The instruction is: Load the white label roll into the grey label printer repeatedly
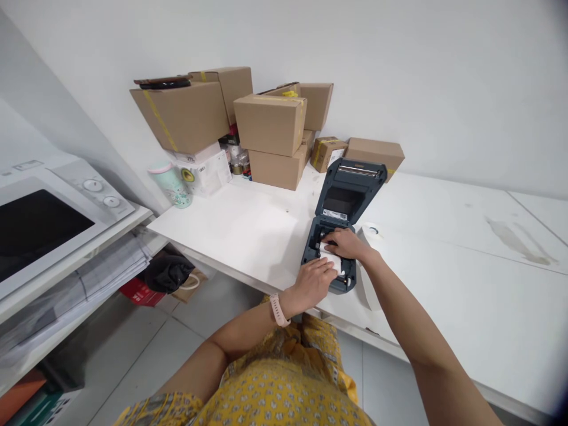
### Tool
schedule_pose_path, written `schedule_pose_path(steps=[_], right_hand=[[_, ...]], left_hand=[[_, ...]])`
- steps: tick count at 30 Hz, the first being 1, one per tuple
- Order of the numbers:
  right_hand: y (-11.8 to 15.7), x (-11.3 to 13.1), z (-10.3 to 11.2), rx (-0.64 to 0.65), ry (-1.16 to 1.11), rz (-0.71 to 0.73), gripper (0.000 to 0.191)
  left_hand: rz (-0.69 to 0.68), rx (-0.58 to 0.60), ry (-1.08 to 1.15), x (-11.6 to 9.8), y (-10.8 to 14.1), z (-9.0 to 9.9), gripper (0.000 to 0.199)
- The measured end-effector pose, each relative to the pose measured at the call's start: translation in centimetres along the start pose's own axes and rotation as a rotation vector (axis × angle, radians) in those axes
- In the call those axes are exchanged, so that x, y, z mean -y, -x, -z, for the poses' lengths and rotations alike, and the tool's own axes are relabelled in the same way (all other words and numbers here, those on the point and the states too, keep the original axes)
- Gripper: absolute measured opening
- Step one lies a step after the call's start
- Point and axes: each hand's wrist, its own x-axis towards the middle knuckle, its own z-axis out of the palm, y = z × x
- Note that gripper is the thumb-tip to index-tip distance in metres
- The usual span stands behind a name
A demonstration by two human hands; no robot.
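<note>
A dark label printer (350,204) stands on the white table with its lid raised. White label paper (332,260) lies inside its lower half. My left hand (313,283), with a pink band on the wrist, rests its extended fingers on the near left part of the paper and the printer's edge. My right hand (342,242) reaches into the printer from the right, its fingers bent over the far end of the paper; what its fingertips grip, if anything, is hidden. Close to the printer's right side is a white roll (373,232) of paper.
Cardboard boxes (270,124) are stacked along the wall behind the white table (248,228). A mint tumbler (172,184) stands at the table's left end. A microwave (48,207) sits on a shelf at far left. Small box (327,152) behind the printer.
</note>
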Motion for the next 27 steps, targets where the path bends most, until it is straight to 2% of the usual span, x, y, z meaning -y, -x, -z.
schedule_pose_path(steps=[13,17,22,23,27], right_hand=[[0.0,-0.2,0.1,-0.021,-0.050,0.009,0.031],[0.0,-0.1,0.0,-0.034,-0.058,0.006,0.030],[0.0,-0.1,-0.2,-0.046,-0.064,0.001,0.029],[0.1,-0.1,-0.2,-0.047,-0.064,0.002,0.029],[0.1,-0.1,-0.2,-0.047,-0.055,0.009,0.030]], left_hand=[[-0.068,0.058,-0.014,1.3,0.8,1.4,0.025],[-0.071,0.050,-0.013,1.1,1.0,1.8,0.024],[-0.032,0.111,-0.009,0.5,0.5,2.9,0.020],[-0.020,0.129,-0.016,0.3,0.3,3.2,0.023],[-0.048,0.208,-0.095,0.0,-0.3,3.7,0.060]])
